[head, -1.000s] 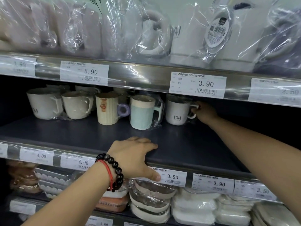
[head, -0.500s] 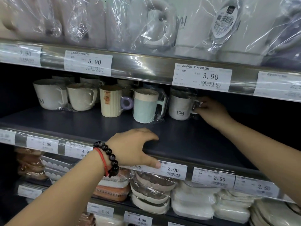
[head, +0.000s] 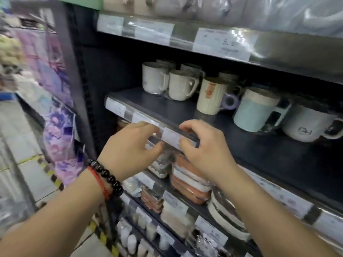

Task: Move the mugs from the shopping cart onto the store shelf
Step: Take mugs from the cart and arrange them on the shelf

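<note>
Several mugs stand in a row on the dark store shelf (head: 259, 151): two cream mugs (head: 178, 86) at the left, a ribbed cream mug with a purple handle (head: 209, 98), a pale blue mug (head: 254, 112) and a white mug with a logo (head: 306, 127) at the right. My left hand (head: 130, 149), with a bead bracelet at the wrist, and my right hand (head: 206, 151) hover side by side in front of the shelf's front edge. Both hold nothing, fingers loosely curled and apart. The shopping cart is out of view.
A shelf above carries plastic-wrapped goods behind price labels (head: 224, 44). Lower shelves hold wrapped orange and white dishes (head: 189, 184). A dark upright post (head: 81, 89) bounds the shelf at the left, with hanging purple packets (head: 59, 115) and tiled floor (head: 18, 145) beyond it.
My right hand has left the white mug and drawn back to the shelf's front edge beside my left hand. My view has swung left, so the mugs sit further right.
</note>
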Motion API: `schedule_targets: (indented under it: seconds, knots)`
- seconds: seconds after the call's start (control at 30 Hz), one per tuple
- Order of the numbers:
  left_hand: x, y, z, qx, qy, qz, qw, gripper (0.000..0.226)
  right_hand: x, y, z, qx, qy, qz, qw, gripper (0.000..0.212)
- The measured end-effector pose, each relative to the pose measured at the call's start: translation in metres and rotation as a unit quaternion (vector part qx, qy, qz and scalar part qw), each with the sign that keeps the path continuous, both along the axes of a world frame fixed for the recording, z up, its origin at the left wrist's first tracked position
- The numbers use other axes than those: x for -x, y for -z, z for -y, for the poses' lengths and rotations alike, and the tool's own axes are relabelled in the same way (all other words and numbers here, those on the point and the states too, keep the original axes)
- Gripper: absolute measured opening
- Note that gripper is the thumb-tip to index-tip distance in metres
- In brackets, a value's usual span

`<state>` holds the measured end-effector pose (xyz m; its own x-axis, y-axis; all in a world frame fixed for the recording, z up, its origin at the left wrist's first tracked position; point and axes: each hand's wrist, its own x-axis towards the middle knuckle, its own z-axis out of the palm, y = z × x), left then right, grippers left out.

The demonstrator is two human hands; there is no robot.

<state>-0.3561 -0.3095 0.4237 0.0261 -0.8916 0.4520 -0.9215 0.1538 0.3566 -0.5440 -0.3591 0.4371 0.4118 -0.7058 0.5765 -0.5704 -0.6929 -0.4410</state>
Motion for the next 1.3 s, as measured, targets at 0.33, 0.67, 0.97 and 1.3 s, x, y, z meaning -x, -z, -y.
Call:
schedule_targets:
  seconds: [0.33,0.67,0.97,1.3]
  knots:
    - [-0.189,0.076,-0.110,-0.164,-0.225,-0.021,0.960,0.041,-0.225,0.108,-0.015,-0.085,-0.163,-0.116,0.976,0.026]
    - [-0.318,0.183,-0.242,-0.320,-0.356,-0.089,0.874,0.042,-0.410,0.237,-0.112,-0.202,-0.271,-0.270,0.902,0.025]
    - [-0.370,0.281,-0.293,-0.350,-0.445,-0.201,0.799,0.029,-0.486,0.329,-0.158,-0.229,-0.317,-0.350,0.851,0.028]
    - [-0.389,0.404,-0.301,-0.398,-0.478,-0.305,0.721,0.033,-0.528,0.455,-0.176,-0.253,-0.351,-0.464,0.773,0.019]
